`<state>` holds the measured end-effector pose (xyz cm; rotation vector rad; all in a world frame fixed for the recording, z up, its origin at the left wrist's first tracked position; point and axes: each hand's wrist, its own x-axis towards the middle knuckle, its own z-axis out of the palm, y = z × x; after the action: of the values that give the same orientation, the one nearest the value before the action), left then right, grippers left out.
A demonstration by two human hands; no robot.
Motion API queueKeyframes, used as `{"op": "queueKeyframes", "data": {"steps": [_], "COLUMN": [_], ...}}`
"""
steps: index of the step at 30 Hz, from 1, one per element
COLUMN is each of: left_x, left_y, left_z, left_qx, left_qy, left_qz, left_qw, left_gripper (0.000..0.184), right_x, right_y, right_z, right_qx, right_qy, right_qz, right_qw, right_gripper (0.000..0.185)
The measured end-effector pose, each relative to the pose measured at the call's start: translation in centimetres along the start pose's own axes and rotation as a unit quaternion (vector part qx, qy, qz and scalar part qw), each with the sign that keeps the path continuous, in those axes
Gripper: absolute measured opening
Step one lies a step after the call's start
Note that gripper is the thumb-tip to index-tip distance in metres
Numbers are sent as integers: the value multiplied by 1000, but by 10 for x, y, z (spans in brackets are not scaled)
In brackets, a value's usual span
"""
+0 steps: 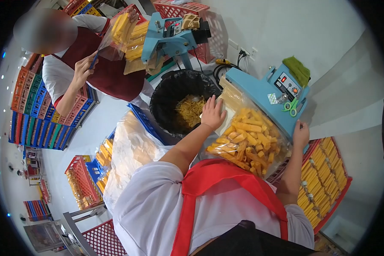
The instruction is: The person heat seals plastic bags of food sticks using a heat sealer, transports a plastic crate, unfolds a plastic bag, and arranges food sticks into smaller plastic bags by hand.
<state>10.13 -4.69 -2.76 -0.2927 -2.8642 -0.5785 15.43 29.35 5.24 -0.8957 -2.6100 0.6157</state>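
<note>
A clear plastic bag (pixel 249 143) full of yellow-orange sticks lies against the blue bag sealer (pixel 269 96), its top end at the sealer's jaw. My left hand (pixel 213 113) rests with fingers stretched out on the pale ledge (pixel 230 96) in front of the sealer, beside the bag. At the sealer's near end, my right hand (pixel 301 135) has its fingers curled round the end of the blue arm. Green-handled scissors (pixel 290 107) and a green cloth (pixel 297 71) sit on the sealer's top.
A black-lined bin (pixel 162 100) holding yellow scraps stands left of the ledge. Across from me, a co-worker in a dark red apron (pixel 115 81) holds a bag of sticks (pixel 119 32) at a second sealer (pixel 170 38). A crate of bagged sticks (pixel 324 181) is at right; stacked crates (pixel 51 102) stand left.
</note>
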Motion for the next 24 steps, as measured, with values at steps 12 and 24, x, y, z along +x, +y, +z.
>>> {"op": "queueKeyframes", "data": {"steps": [12,24], "left_x": [0,-1], "left_y": [-1,2], "left_z": [0,-4], "left_qx": [-3,-1], "left_qy": [-1,0], "left_qz": [0,0], "left_qw": [1000,1000], "left_gripper": [50,51], "right_x": [1,2], "right_y": [4,4], "right_z": [4,5], "right_qx": [19,5], "right_qy": [20,10], "right_qz": [-19,-3], "right_qw": [999,1000], "right_gripper": [34,32]}}
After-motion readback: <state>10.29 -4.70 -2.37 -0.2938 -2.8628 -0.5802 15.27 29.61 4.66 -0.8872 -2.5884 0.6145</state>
